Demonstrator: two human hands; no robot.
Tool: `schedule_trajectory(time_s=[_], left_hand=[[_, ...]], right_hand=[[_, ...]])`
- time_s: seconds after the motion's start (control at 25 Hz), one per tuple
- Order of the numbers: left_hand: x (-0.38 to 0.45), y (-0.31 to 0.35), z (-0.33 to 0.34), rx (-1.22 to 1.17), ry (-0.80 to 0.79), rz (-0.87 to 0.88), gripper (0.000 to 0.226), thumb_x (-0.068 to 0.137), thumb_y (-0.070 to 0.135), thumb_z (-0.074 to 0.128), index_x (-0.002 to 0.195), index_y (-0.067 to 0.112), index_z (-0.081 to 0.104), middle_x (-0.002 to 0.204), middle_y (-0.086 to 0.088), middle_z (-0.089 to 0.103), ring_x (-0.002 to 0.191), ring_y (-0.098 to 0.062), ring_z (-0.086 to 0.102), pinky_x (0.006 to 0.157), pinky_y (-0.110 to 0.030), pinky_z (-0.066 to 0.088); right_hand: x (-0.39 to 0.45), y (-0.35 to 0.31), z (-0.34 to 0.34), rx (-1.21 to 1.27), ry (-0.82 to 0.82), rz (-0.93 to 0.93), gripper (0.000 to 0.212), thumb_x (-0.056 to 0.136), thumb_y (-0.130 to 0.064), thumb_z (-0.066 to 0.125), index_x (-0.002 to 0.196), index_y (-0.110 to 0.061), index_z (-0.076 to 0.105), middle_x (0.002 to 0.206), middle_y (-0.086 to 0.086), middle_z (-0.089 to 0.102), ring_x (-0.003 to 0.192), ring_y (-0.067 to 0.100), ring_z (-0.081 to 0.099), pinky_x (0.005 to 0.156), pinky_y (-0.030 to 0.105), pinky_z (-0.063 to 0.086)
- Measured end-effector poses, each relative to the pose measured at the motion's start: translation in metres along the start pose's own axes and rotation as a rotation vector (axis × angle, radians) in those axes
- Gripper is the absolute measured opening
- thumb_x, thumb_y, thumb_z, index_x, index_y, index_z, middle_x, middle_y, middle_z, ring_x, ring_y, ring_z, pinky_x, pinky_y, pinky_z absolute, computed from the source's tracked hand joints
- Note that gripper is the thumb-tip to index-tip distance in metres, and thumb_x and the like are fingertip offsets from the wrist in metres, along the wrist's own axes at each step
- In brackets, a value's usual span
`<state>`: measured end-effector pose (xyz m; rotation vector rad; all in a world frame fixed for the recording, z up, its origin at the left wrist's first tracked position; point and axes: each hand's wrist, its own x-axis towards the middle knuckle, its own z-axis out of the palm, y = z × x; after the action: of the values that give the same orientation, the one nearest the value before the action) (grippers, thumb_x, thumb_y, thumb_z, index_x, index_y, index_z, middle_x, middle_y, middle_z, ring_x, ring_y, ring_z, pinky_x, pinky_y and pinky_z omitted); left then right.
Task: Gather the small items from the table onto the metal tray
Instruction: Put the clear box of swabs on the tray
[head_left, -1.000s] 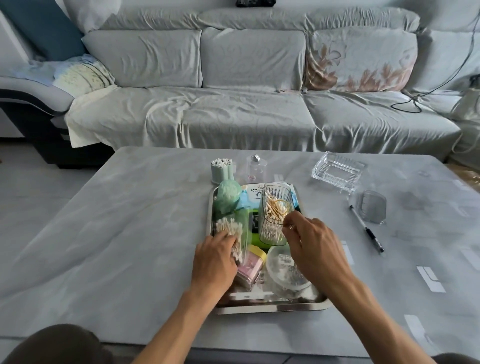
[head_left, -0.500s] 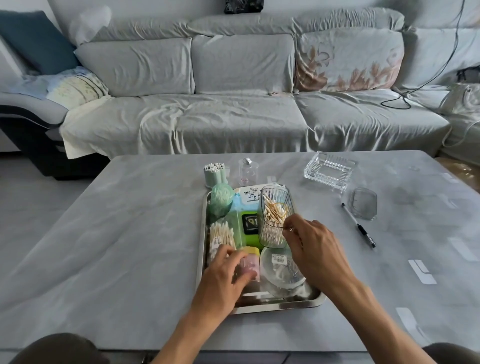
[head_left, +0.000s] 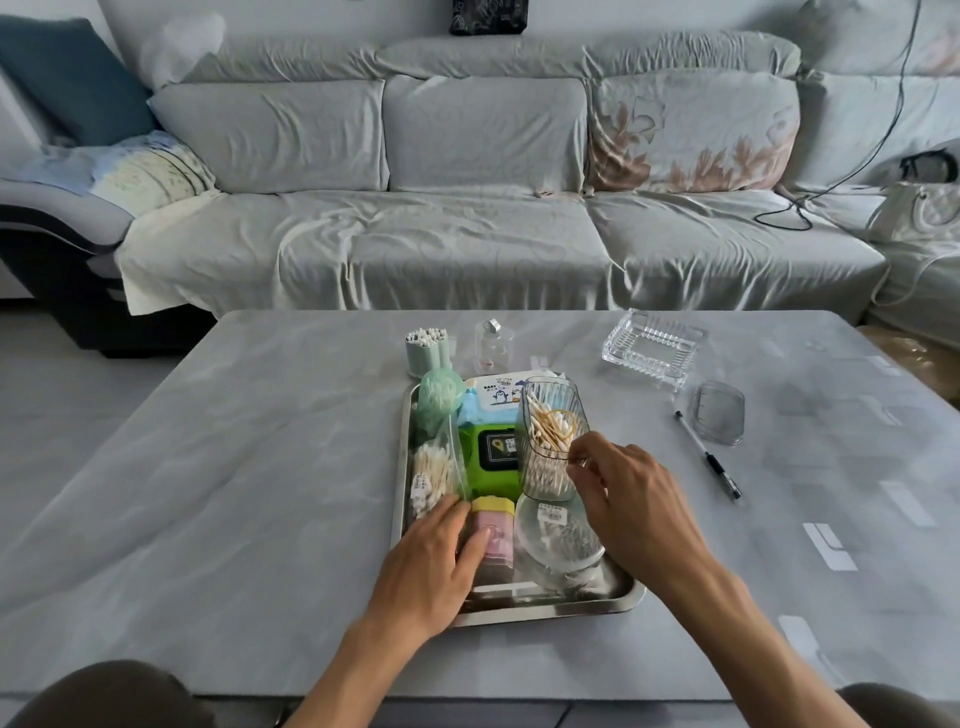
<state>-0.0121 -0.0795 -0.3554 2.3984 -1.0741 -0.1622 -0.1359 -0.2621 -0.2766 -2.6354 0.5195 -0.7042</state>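
Note:
The metal tray (head_left: 545, 610) lies mid-table, crowded with a green roll (head_left: 440, 397), a bag of cotton swabs (head_left: 434, 475), two wipes packs (head_left: 491, 452), a clear ribbed cup of swabs (head_left: 550, 441), a pink box with a yellow lid (head_left: 493, 540) and a round clear container (head_left: 558, 535). My left hand (head_left: 436, 561) grips the pink box, with fingers across its top and left side. My right hand (head_left: 628, 499) pinches the ribbed cup's right wall. Off the tray stand a green swab holder (head_left: 427, 351) and a small clear bottle (head_left: 492, 347).
To the right of the tray on the grey table are a glass dish (head_left: 652, 347), a clear oval lid (head_left: 718, 411) and a pen (head_left: 709, 454). A grey sofa (head_left: 467, 249) runs along the far edge of the table.
My left hand has slid from the bag of swabs to the pink box. The right hand has stayed at the ribbed cup. The view has tilted up a little.

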Motion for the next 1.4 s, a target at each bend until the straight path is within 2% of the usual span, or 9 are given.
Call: schedule_trajectory(time_s=[0.2, 0.48, 0.68, 0.84, 0.92, 1.0, 1.08, 1.28, 1.4], left_hand=[[0.006, 0.024, -0.02, -0.416, 0.136, -0.093, 0.042, 0.088, 0.055, 0.051, 0.124, 0.034, 0.057, 0.124, 0.009, 0.061, 0.096, -0.004, 0.063, 0.081, -0.028, 0.056], [0.047, 0.087, -0.04, -1.624, -0.224, -0.445, 0.043, 0.09, 0.052, 0.053, 0.107, 0.018, 0.074, 0.11, -0.017, 0.072, 0.098, -0.032, 0.064, 0.089, -0.048, 0.049], [0.074, 0.113, -0.023, -1.808, -0.209, -0.493, 0.057, 0.09, 0.054, 0.053, 0.115, 0.005, 0.068, 0.107, -0.02, 0.072, 0.091, -0.028, 0.066, 0.095, -0.043, 0.049], [0.091, 0.119, -0.008, -1.805, -0.167, -0.524, 0.057, 0.085, 0.056, 0.058, 0.101, 0.004, 0.074, 0.088, -0.018, 0.072, 0.07, -0.023, 0.065, 0.057, -0.029, 0.055], [0.097, 0.12, -0.002, -1.787, -0.166, -0.551, 0.055, 0.083, 0.055, 0.059, 0.1, 0.004, 0.073, 0.083, -0.016, 0.072, 0.066, -0.023, 0.063, 0.053, -0.028, 0.054], [0.101, 0.12, 0.005, -1.775, -0.165, -0.563, 0.055, 0.084, 0.054, 0.058, 0.103, 0.004, 0.072, 0.084, -0.016, 0.072, 0.066, -0.024, 0.062, 0.054, -0.028, 0.052], [0.105, 0.119, 0.009, -1.767, -0.165, -0.558, 0.055, 0.086, 0.054, 0.057, 0.106, 0.004, 0.071, 0.085, -0.016, 0.072, 0.068, -0.024, 0.062, 0.058, -0.03, 0.05], [0.11, 0.116, 0.019, -1.745, -0.157, -0.585, 0.061, 0.083, 0.055, 0.06, 0.116, 0.004, 0.068, 0.089, -0.015, 0.073, 0.072, -0.024, 0.063, 0.059, -0.03, 0.051], [0.101, 0.119, 0.016, -1.745, -0.163, -0.58, 0.059, 0.084, 0.054, 0.06, 0.116, 0.004, 0.068, 0.092, -0.016, 0.072, 0.071, -0.024, 0.063, 0.061, -0.031, 0.05]], right_hand=[[0.002, 0.0, -0.005, 0.009, 0.029, -0.019, 0.006, 0.094, -0.024, 0.059, 0.098, -0.019, 0.061, 0.08, -0.003, 0.071, 0.075, 0.024, 0.06, 0.06, 0.04, 0.049], [0.005, -0.003, -0.013, 0.083, 0.059, -0.067, 0.005, 0.094, -0.026, 0.06, 0.098, -0.022, 0.061, 0.075, -0.007, 0.067, 0.072, 0.016, 0.058, 0.06, 0.037, 0.05], [0.011, 0.013, -0.025, 0.223, 0.003, -0.08, 0.011, 0.096, -0.031, 0.056, 0.107, -0.029, 0.057, 0.076, -0.013, 0.066, 0.066, 0.002, 0.055, 0.06, 0.025, 0.048], [0.035, 0.07, -0.02, 0.499, 0.236, 0.289, 0.02, 0.097, -0.032, 0.054, 0.116, -0.028, 0.056, 0.086, -0.005, 0.071, 0.071, 0.01, 0.067, 0.067, 0.031, 0.055], [0.052, 0.128, -0.013, 0.195, 0.249, 0.556, 0.028, 0.094, -0.029, 0.053, 0.123, -0.026, 0.054, 0.116, 0.006, 0.068, 0.096, 0.027, 0.064, 0.085, 0.042, 0.051], [0.056, 0.175, -0.003, -0.115, -0.039, 0.67, 0.038, 0.095, -0.029, 0.047, 0.132, -0.021, 0.05, 0.141, 0.009, 0.052, 0.118, 0.038, 0.05, 0.096, 0.046, 0.042], [0.054, 0.197, 0.008, -0.241, -0.191, 0.695, 0.034, 0.096, -0.032, 0.04, 0.12, -0.018, 0.059, 0.136, 0.008, 0.055, 0.122, 0.038, 0.044, 0.095, 0.047, 0.04], [0.042, 0.189, 0.016, -0.209, -0.045, 0.776, 0.029, 0.086, -0.038, 0.058, 0.075, -0.012, 0.065, 0.098, 0.009, 0.056, 0.094, 0.037, 0.052, 0.082, 0.041, 0.04], [0.032, 0.193, 0.011, -0.091, -0.005, 0.808, 0.013, 0.081, -0.024, 0.063, 0.086, -0.013, 0.062, 0.106, 0.01, 0.055, 0.087, 0.035, 0.055, 0.071, 0.036, 0.043]])
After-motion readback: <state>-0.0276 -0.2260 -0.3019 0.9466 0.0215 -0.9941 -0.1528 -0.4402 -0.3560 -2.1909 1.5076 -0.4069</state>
